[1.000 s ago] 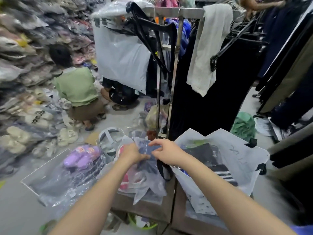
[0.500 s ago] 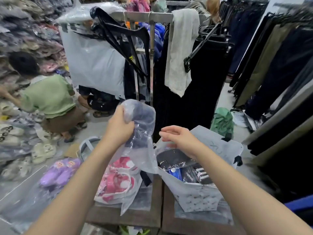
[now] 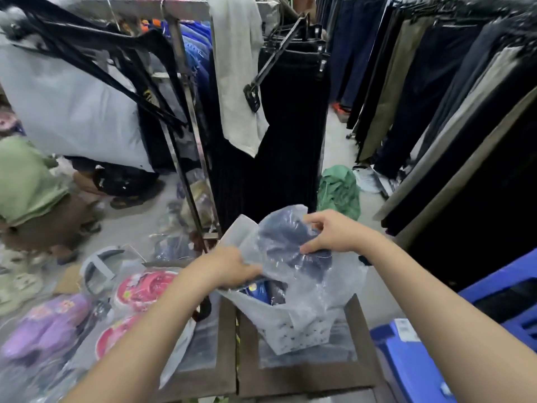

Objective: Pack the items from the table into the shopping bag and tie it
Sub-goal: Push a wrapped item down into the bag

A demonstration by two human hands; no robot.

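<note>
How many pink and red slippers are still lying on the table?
2: one pink and red slipper near the table's far left edge, the other nearer me, partly behind my left forearm. Both are in clear plastic; more may be hidden.
</note>
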